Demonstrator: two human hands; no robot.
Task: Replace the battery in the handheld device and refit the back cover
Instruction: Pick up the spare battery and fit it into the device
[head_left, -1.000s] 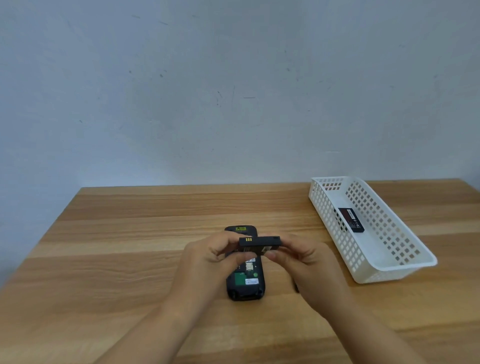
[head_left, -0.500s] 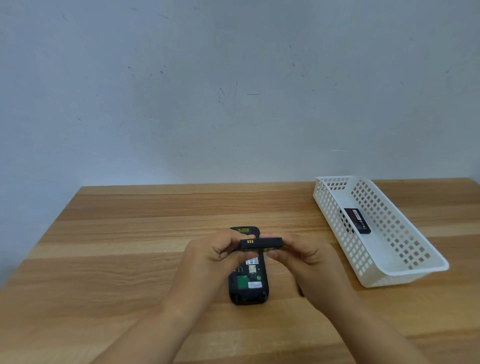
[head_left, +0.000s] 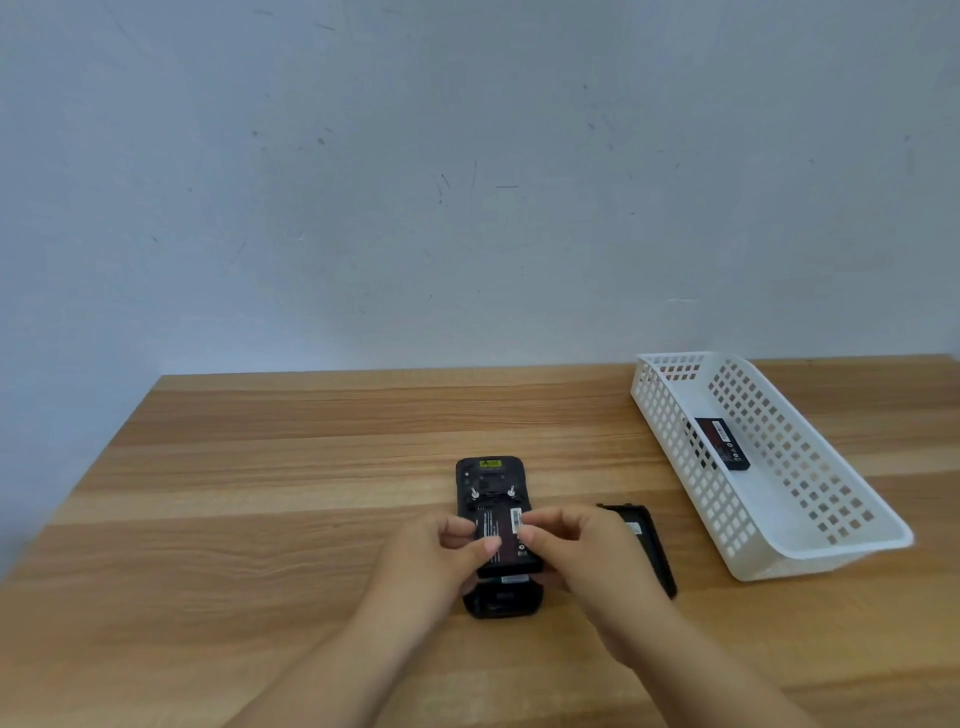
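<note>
I have the battery (head_left: 503, 538) pinched between both hands, label side up, and I am lowering it over the open back of the handheld device (head_left: 496, 535), which lies face down on the wooden table (head_left: 260, 493). My left hand (head_left: 441, 561) is closed on the battery's left long edge, thumb on top and fingers curled beneath; my right hand (head_left: 576, 551) is closed on its right edge and top corner the same way. The battery sits over the bay but looks slightly raised at the near end, so I judge it not yet seated.

It is a small, flat, rigid slab, light enough for fingertips alone, with a smooth wrapper that could slip if I loosen my pinch. The long edges are the place to hold it, which keeps my fingers off the contact end. I expect it wants the contact end in first, then a flat press on the label; forcing it at an angle could bend the device's pins.

The back cover (head_left: 641, 545) lies on the table just right of the device, partly behind my right hand, still to be fitted. Another battery (head_left: 722, 444) rests in the white basket (head_left: 831, 551) further right.
</note>
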